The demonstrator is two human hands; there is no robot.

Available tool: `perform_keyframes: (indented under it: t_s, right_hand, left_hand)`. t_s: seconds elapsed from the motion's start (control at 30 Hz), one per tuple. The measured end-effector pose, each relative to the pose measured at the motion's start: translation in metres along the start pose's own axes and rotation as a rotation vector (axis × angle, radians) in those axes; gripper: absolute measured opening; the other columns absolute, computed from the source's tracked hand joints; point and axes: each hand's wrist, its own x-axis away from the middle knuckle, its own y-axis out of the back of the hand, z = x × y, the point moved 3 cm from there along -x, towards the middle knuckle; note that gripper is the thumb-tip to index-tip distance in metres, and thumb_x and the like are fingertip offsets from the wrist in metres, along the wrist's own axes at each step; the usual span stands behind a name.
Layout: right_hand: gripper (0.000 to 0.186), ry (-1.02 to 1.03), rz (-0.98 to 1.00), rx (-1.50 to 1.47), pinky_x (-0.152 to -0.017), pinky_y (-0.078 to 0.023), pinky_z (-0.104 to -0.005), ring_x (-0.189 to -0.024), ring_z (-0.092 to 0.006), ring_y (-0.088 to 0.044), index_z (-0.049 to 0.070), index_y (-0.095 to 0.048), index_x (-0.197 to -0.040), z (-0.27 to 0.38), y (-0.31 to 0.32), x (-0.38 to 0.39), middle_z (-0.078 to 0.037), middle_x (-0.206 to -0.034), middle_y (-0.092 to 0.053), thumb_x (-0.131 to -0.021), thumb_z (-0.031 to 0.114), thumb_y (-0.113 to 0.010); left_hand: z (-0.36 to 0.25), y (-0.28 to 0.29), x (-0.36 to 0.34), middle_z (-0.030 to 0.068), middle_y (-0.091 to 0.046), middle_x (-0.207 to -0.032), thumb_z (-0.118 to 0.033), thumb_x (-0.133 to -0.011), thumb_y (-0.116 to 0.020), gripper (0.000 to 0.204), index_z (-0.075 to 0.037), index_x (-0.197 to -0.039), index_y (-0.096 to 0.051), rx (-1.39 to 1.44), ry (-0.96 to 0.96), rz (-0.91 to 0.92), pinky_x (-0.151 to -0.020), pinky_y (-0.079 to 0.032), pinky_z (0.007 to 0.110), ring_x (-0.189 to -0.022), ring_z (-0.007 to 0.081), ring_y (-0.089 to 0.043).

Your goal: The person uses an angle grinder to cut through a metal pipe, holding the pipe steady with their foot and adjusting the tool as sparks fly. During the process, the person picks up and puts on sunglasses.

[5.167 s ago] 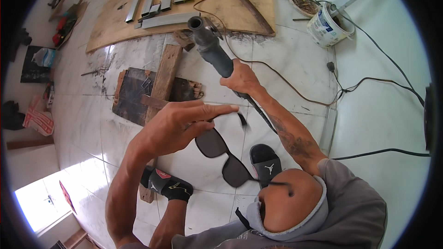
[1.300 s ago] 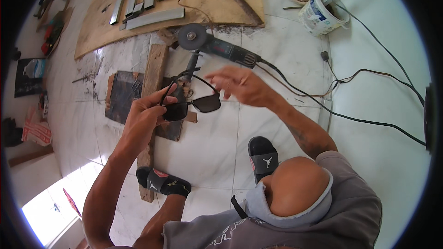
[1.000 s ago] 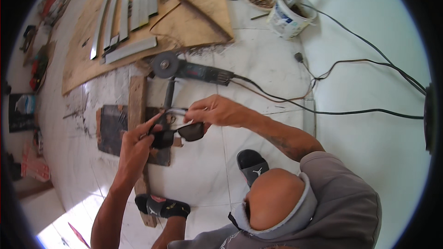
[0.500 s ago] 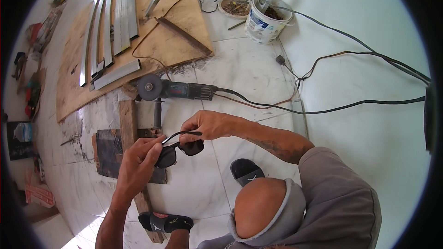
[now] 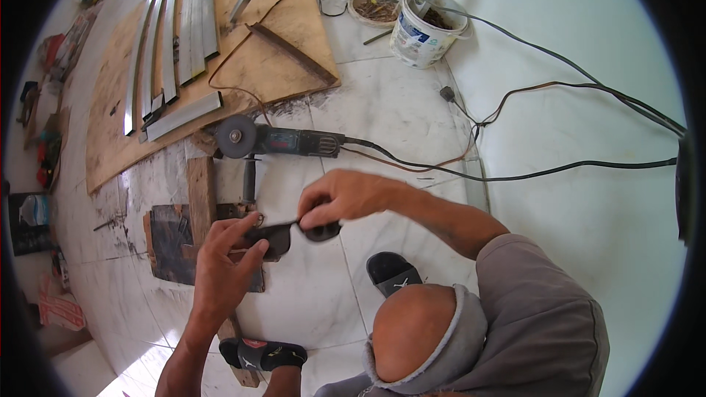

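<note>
A pair of dark sunglasses point(image 5: 278, 241) is held up between my two hands above the tiled floor. My left hand point(image 5: 226, 257) has its thumb and fingers around the outer end of the left lens. With bent fingers, my right hand point(image 5: 340, 197) grips the frame from above, beside the right lens. The folding arms of the sunglasses are mostly hidden. Just beyond the hands lies an angle grinder point(image 5: 294, 141) with a worn disc and a side handle, touched by neither hand.
Metal profiles point(image 5: 195, 18) and a rusty bar point(image 5: 294, 55) lie on a plywood sheet point(image 5: 243, 66). A wooden beam point(image 5: 200, 195) crosses a dark plate point(image 5: 170, 250). At the wall stands a white bucket point(image 5: 419, 40); black cables point(image 5: 559, 165) run rightward. Sandals point(image 5: 393, 272) are on my feet.
The sunglasses have turned and shifted slightly right. My right hand has moved from the raised temple arm to the frame near the right lens; my left fingers have spread around the left end.
</note>
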Motion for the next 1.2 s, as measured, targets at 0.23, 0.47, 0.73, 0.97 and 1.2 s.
perform_keyframes:
  t_s: [0.23,0.47,0.73,0.97,1.2]
  right_hand:
    - [0.017,0.206,-1.021,1.034,-0.077,-0.054,-0.0408,-0.087,-0.0339,-0.067,0.006,-0.072,-0.095,0.011,0.186,0.057,-0.014,-0.096,-0.069,-0.089,0.021,-0.069]
    - [0.014,0.018,-1.325,1.835,-0.070,-0.059,-0.0400,-0.090,-0.0282,-0.068,0.009,-0.067,-0.096,0.026,0.300,0.077,-0.008,-0.098,-0.062,-0.090,0.021,-0.066]
    - [0.008,0.352,-1.335,2.053,-0.067,-0.057,-0.0379,-0.084,-0.0264,-0.064,0.008,-0.064,-0.085,-0.002,0.332,0.031,-0.007,-0.091,-0.057,-0.084,0.016,-0.065]
    - [0.008,0.161,-1.316,2.029,-0.073,-0.056,-0.0425,-0.090,-0.0303,-0.062,0.007,-0.065,-0.087,-0.033,0.346,0.021,-0.010,-0.097,-0.057,-0.085,0.014,-0.061]
    - [0.014,-0.026,-1.246,2.050,-0.078,-0.058,-0.0396,-0.095,-0.0292,-0.064,0.012,-0.067,-0.100,-0.051,0.344,0.019,-0.008,-0.103,-0.057,-0.088,0.015,-0.062]
  left_hand:
    - [0.037,0.027,0.032,0.0121,-0.056,-0.118,-0.004,-0.093,-0.067,0.042,-0.004,-0.134,-0.060,-0.015,0.094,-0.087,-0.086,-0.057,0.032,-0.096,0.0181,-0.069]
    - [0.063,0.022,0.056,0.0091,-0.057,-0.118,-0.003,-0.094,-0.064,0.034,-0.002,-0.128,-0.063,0.007,0.160,0.003,-0.086,-0.057,0.031,-0.093,0.0164,-0.067]
    - [0.081,0.012,0.076,0.0137,-0.059,-0.118,-0.004,-0.091,-0.067,0.030,-0.001,-0.121,-0.067,-0.035,0.147,0.009,-0.078,-0.056,0.032,-0.090,0.0216,-0.070]
    - [0.089,0.011,0.088,0.0144,-0.058,-0.118,-0.005,-0.092,-0.066,0.029,-0.002,-0.121,-0.067,-0.009,0.219,0.014,-0.078,-0.056,0.032,-0.092,0.0226,-0.070]
    - [0.092,0.006,0.094,0.0132,-0.058,-0.115,-0.006,-0.094,-0.063,0.028,-0.001,-0.122,-0.065,-0.010,0.268,0.075,-0.083,-0.055,0.032,-0.092,0.0202,-0.067]
